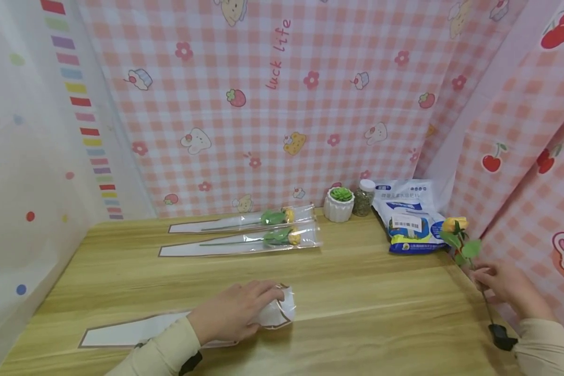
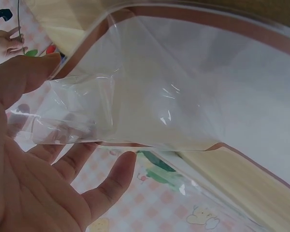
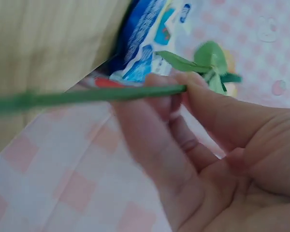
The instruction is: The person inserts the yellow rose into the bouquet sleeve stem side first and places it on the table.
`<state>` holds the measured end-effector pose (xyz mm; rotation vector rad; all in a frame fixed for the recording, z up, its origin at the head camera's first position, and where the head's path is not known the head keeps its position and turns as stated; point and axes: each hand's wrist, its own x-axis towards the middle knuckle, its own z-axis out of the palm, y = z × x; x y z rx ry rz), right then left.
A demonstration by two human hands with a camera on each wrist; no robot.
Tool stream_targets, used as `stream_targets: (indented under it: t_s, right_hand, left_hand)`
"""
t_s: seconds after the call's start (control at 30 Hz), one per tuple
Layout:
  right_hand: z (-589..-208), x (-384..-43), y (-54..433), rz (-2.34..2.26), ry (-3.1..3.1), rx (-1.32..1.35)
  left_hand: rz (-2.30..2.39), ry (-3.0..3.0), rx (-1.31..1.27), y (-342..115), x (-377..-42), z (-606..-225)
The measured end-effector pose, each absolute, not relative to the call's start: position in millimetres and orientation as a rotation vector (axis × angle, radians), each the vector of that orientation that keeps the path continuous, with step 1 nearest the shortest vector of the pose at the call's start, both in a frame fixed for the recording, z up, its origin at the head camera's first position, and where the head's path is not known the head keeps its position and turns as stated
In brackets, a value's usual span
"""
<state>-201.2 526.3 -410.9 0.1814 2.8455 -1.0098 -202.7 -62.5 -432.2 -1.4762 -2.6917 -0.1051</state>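
Observation:
My left hand (image 1: 235, 312) holds the wide end of a flower sleeve (image 1: 131, 331), clear plastic over white with a brown border. In the left wrist view the thumb lies at one edge of the sleeve (image 2: 174, 87), the fingers at the other, and the plastic bulges between them. Off at the right table edge, my right hand (image 1: 512, 290) pinches a yellow rose (image 1: 455, 225) by its stem, bloom upward. The right wrist view shows the green stem (image 3: 87, 96) between thumb and fingers, with leaves beyond the fingertips.
Two sleeves, the nearer (image 1: 244, 242) and the farther (image 1: 235, 223), each hold a yellow rose at the back. Beside them stand a white potted succulent (image 1: 339, 206), a lidded jar (image 1: 364, 198) and a blue-white bag (image 1: 409, 222). Patterned cloth walls border the table.

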Motion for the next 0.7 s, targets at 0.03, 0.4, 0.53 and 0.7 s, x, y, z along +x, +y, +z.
stream_targets:
  t_s: [0.03, 0.4, 0.53, 0.7]
  right_hand:
    - [-409, -202, 524, -1.073, 2.822, 0.19]
    - [-408, -212, 500, -1.779, 2.665, 0.113]
    - [-406, -214, 486, -2.081, 2.576, 0.101]
    - [-400, -220, 466, -2.09, 2.688, 0.186]
  left_hand:
    - [-0.102, -2.691, -1.474, -62, -203, -432]
    - [-0.064, -2.671, -1.465, -63, -203, -429]
    - [-0.068, -2.656, -1.468, -64, -206, -430]
    - [-0.076, -2.68, -1.47, -64, -209, -428]
